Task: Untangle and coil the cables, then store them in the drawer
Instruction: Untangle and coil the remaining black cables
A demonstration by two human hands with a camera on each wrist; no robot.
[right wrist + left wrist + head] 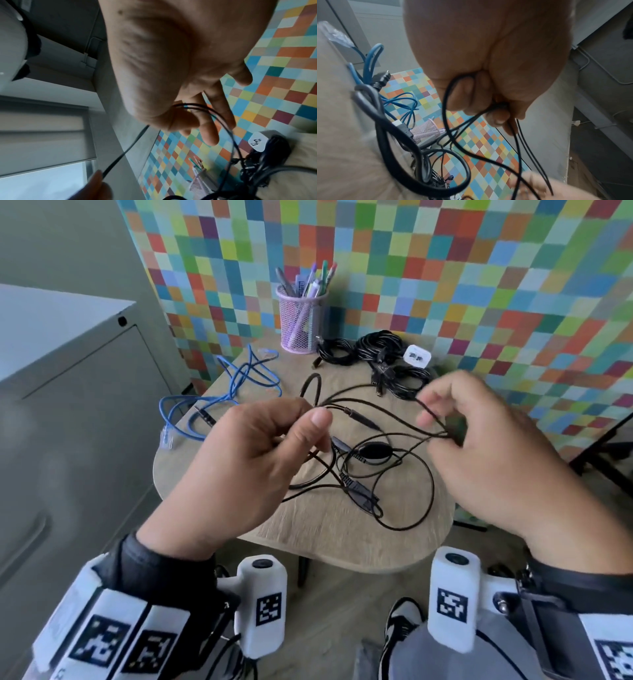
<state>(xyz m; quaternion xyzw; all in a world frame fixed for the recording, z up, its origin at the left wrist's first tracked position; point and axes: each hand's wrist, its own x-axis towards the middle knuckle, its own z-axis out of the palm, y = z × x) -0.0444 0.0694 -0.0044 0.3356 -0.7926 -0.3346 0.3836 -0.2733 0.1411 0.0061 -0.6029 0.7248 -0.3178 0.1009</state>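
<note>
A thin black cable [376,405] with an oval inline control [375,451] lies tangled on the small wooden table [342,535] and is lifted at both sides. My left hand [274,440] pinches its strands [447,108] in curled fingers above the table's left half. My right hand [455,422] pinches the same cable [192,106] between thumb and fingers at the right, other fingers loosely spread. A blue cable [239,378] sprawls at the table's far left. Coiled black cables [376,350] lie at the back.
A pink mesh pen cup [301,320] stands at the back by the chequered wall. A white charger plug [417,357] sits beside the black coils. A grey cabinet [68,364] stands at the left. A shoe [404,625] shows on the floor below.
</note>
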